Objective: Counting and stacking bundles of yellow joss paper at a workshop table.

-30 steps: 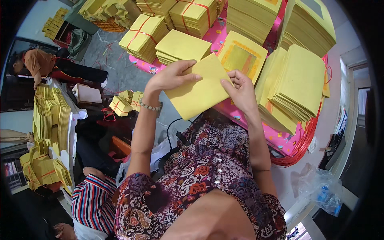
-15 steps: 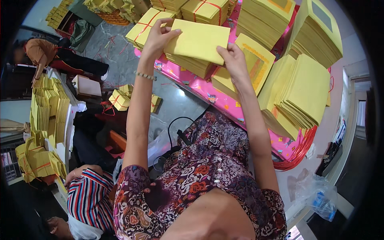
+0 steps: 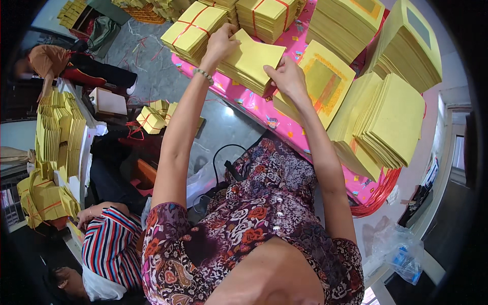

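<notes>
A stack of folded yellow paper [image 3: 249, 58] lies on the pink patterned table cover. My left hand [image 3: 221, 44] is closed at the left edge of its top sheet, fingers curled over the far corner. With thumb and fingers pinched, my right hand [image 3: 286, 77] grips the right edge of that sheet, whose right end sits slightly raised. Just right of my right hand is a yellow paper stack with an orange-bordered printed panel [image 3: 325, 76]. Left of my left hand stands a bundle of yellow paper tied with red string [image 3: 195, 29].
More tall yellow stacks [image 3: 389, 119] fill the table's right side. Red string [image 3: 378, 195] hangs at the pink table cover's [image 3: 264, 118] right end. One person in a striped top [image 3: 113, 244] and another in a brown top [image 3: 48, 61] are beside a white table with yellow stacks [image 3: 61, 127].
The folded yellow sheet held between both hands has come down onto the stack. My left hand has moved right and slightly down; my right hand is lower. The view has shifted slightly.
</notes>
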A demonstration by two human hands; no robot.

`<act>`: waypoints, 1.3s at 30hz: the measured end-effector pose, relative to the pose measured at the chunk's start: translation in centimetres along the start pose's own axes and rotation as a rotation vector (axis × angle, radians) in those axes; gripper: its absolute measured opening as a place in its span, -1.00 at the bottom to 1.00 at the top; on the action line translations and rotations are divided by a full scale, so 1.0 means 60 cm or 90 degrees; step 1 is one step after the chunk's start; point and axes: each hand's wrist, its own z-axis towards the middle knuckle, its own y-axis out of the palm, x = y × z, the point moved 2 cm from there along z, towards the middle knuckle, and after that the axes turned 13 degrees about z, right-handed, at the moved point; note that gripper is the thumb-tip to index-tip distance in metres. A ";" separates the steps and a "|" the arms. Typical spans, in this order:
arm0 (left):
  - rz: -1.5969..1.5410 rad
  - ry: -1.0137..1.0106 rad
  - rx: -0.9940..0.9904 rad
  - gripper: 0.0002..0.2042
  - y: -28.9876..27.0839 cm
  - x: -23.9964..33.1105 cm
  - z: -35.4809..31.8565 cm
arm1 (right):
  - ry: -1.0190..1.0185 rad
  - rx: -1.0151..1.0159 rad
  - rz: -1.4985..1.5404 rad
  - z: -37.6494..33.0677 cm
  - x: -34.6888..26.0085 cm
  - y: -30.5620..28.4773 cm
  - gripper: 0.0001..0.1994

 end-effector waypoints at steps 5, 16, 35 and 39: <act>-0.067 -0.043 0.013 -0.52 0.020 -0.024 0.000 | -0.004 0.001 0.009 -0.002 -0.005 0.004 -0.60; -0.037 -0.005 0.052 -0.57 0.022 -0.019 -0.016 | -0.241 0.172 -0.252 -0.016 -0.049 -0.003 -0.55; -0.298 -0.157 0.413 -0.35 0.054 0.036 -0.232 | -0.266 -0.049 -0.400 0.037 -0.022 0.039 -0.43; -0.773 -0.402 0.073 -0.10 0.111 0.008 -0.235 | -0.269 -0.045 -0.395 0.038 -0.019 0.039 -0.42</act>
